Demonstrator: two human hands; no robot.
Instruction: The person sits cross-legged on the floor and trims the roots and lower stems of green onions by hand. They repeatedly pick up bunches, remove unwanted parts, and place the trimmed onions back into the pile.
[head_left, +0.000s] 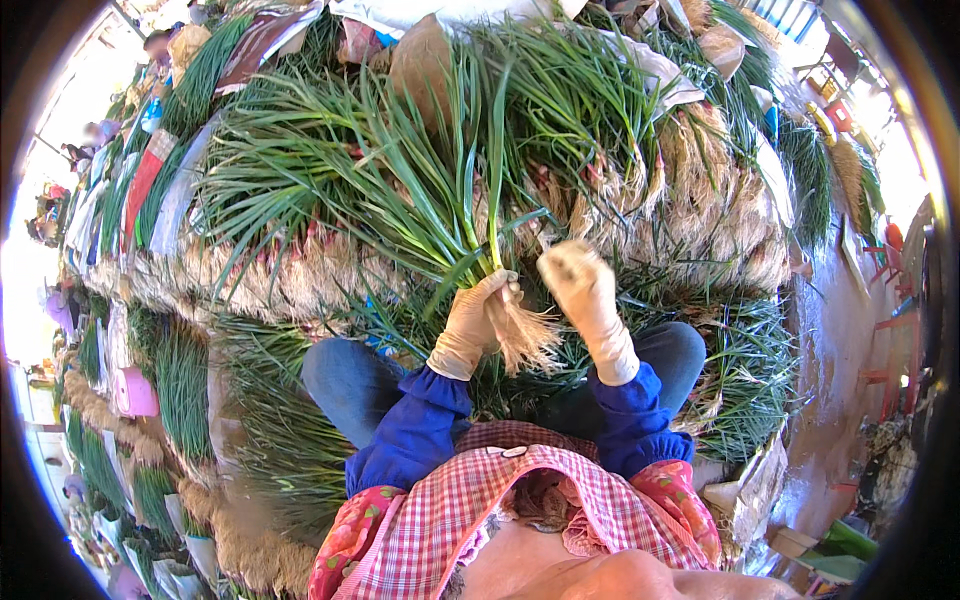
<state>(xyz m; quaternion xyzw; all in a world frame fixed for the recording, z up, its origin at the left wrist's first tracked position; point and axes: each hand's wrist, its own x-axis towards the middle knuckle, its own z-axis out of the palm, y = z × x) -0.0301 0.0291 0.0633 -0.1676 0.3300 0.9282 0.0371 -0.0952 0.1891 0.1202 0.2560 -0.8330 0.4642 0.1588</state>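
Note:
My left hand (474, 319), in a pale rubber glove, grips a bunch of green onions (450, 225) just above the roots. The long green leaves fan up and to the left, and the pale stringy roots (529, 334) hang to the lower right. My right hand (576, 281), gloved too and blurred, is raised just right of the bunch with its fingers curled; whether something thin is between them cannot be told. Beyond both hands lie heaped green onions (300, 150) with reddish bulbs and matted roots (690, 202) turned towards me. Loose green leaves (517, 390) lie between my knees.
More green onions (742, 382) lie by my right knee and others (285, 427) by my left. A pink container (135, 391) stands at the left. Red stools (896, 337) stand on the wet floor (840, 360) at the right. Several people are far off at the left.

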